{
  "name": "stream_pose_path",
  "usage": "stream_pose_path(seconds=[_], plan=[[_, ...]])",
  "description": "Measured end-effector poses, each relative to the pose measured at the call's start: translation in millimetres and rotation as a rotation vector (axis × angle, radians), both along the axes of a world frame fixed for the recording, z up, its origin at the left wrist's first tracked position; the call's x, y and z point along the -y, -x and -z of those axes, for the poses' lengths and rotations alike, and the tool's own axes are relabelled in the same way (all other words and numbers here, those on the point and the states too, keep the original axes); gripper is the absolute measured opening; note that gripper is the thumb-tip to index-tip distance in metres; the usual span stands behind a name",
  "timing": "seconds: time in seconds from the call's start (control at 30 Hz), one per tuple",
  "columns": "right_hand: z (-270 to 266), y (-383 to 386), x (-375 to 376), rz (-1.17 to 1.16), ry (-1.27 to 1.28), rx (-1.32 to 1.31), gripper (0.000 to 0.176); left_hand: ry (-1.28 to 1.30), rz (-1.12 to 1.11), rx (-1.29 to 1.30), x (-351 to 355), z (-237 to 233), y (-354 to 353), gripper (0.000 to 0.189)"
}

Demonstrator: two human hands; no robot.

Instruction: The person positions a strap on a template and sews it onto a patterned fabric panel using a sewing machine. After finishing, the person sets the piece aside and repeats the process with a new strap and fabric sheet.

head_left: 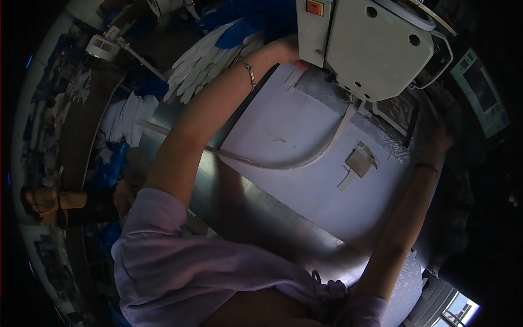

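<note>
The large pale grey flat panel (283, 136) lies on the shiny steel table (256, 212), under the white sewing machine head (376, 49). The left hand (291, 53) is half hidden there and the right hand (442, 139) is at the dark edge, so I cannot tell the finger pose. A hand so near the machine could get caught.

Sewing machine (376, 49): at the tabletop's (283, 122) far edge
Fabric (389, 143): under the machine, toward the right edge
Strip (283, 164): across the tabletop's middle
Stacked pieces (201, 62): beyond the left edge

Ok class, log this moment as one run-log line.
left hand: at sewing machine, grip hidden | right hand: by patterned fabric, dim | white panel: flat on table
</note>
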State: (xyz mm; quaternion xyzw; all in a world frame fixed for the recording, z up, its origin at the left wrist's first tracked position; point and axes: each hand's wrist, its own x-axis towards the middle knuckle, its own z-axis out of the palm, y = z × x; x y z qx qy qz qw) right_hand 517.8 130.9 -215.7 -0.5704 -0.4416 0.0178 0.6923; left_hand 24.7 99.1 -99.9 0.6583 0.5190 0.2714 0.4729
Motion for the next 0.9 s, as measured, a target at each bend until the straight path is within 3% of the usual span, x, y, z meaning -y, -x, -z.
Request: stream_pose_path(seconds=[0.07, 0.13, 0.17, 0.2, 0.27, 0.37, 0.43, 0.5, 0.57, 0.6, 0.67, 0.7, 0.73, 0.8, 0.87, 0.9], plan=[[0, -9, -8, -0.199, 0.102, -0.304, 0.034, 0.079, 0.032, 0.007, -6, -2, -1, 0.042], [20, -29, -24, -0.281, 0.103, -0.463, 0.033, 0.213, -0.145, 0.335, -1, -5, -6, 0.038], [24, -33, -28, -0.362, 0.103, -0.619, 0.033, 0.211, -0.136, 0.334, -1, 0, -8, 0.038], [28, -37, -32, -0.348, 0.099, -0.616, 0.033, 0.138, -0.157, 0.446, 0, 7, -13, 0.039], [25, -33, -22, -0.3, 0.287, -0.308, 0.038, 0.089, -0.149, 0.572, 2, 24, -27, 0.04], [-18, 15, 11, -0.326, 0.226, -0.414, 0.043, -0.441, -0.036, -0.326, 16, 34, -35, 0.047], [-21, 16, 13, -0.331, 0.257, -0.409, 0.04, -0.757, -0.129, -0.781, 7, 51, -42, 0.052], [-32, 22, 18, -0.318, 0.31, -0.418, 0.036, -0.793, -0.2, -0.5, 16, 45, -32, 0.044], [-50, 31, 21, -0.317, 0.582, -0.369, 0.028, -0.937, -0.192, -0.407, -9, 62, -4, 0.029], [-50, 29, 9, -0.301, 0.577, -0.371, 0.028, -0.942, -0.18, -0.397, -13, 63, 5, 0.029], [-50, 27, -15, -0.221, 1.004, 0.663, 0.025, -1.044, -0.139, -0.673, -19, 61, 19, 0.023], [-51, 27, -15, -0.205, 1.008, 0.652, 0.025, -1.073, -0.146, -0.665, -20, 61, 25, 0.022], [-66, 50, -7, -0.3, 0.914, 0.363, 0.025, -1.099, -0.15, -0.656, -18, 62, 31, 0.021], [-87, 84, 8, -0.458, 0.682, -0.207, 0.027, -0.875, -0.217, -0.512, -21, 62, 52, 0.026], [-43, 76, -39, -0.511, 0.574, 0.147, 0.031, -0.735, -0.292, -0.368, -7, 44, 63, 0.032], [-39, 79, -44, -0.499, 0.575, 0.133, 0.031, -0.736, -0.273, -0.371, -7, 46, 72, 0.032]])
